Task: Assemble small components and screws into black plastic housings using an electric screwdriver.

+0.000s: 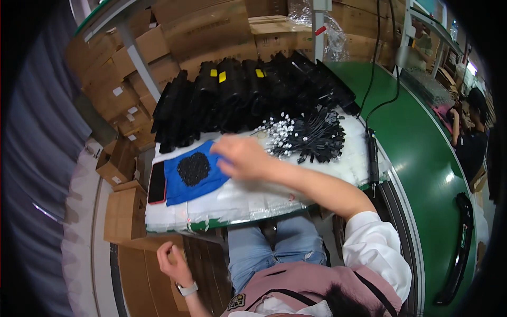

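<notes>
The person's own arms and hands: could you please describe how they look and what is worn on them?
Both hands are ungloved. The left hand has a pale, watch-like band at its wrist. The right hand is blurred, its forearm uncovered up to a loose white sleeve. No left sleeve can be made out.

A pink vest (pixel 322 277) with a dark badge (pixel 237 301) is worn over a white shirt (pixel 374 248), with blue jeans (pixel 298 242) and a pale watch (pixel 187 289).

Soft blue cloth (pixel 215 179), glossy green belt (pixel 422 174), matt cardboard boxes (pixel 206 29)
</notes>
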A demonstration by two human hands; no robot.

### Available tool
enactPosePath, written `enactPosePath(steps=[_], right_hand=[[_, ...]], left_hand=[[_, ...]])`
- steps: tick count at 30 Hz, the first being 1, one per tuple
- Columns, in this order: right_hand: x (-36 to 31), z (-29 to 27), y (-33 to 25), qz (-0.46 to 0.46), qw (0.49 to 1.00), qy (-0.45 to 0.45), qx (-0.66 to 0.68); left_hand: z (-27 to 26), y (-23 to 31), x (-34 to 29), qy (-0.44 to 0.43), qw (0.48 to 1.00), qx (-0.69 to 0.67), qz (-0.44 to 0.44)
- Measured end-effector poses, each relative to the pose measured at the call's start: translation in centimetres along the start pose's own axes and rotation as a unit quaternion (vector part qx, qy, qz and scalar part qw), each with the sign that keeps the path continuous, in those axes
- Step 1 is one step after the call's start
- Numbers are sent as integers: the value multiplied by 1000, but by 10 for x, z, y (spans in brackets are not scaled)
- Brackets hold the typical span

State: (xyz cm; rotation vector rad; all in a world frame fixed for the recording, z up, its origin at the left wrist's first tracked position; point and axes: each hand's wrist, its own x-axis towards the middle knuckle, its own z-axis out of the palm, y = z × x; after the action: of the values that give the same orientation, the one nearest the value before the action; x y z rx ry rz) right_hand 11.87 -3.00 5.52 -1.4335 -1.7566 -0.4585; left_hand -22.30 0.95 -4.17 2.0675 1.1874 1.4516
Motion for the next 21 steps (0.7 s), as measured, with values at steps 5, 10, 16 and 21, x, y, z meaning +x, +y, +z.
enactPosePath(steps=[5, 10, 16, 21], right_hand=[[40, -106, 125, 81, 894, 150, -414], [51, -175, 218, 542, 761, -81, -348], [36, -176, 255, 561, 733, -153, -352], [40, -166, 279, 557, 747, -166, -323]], left_hand=[[93, 83, 62, -134, 955, -148, 220], [165, 114, 92, -212, 894, -251, 306], [185, 92, 81, -294, 888, -224, 272], [185, 93, 82, -327, 877, -208, 283]])
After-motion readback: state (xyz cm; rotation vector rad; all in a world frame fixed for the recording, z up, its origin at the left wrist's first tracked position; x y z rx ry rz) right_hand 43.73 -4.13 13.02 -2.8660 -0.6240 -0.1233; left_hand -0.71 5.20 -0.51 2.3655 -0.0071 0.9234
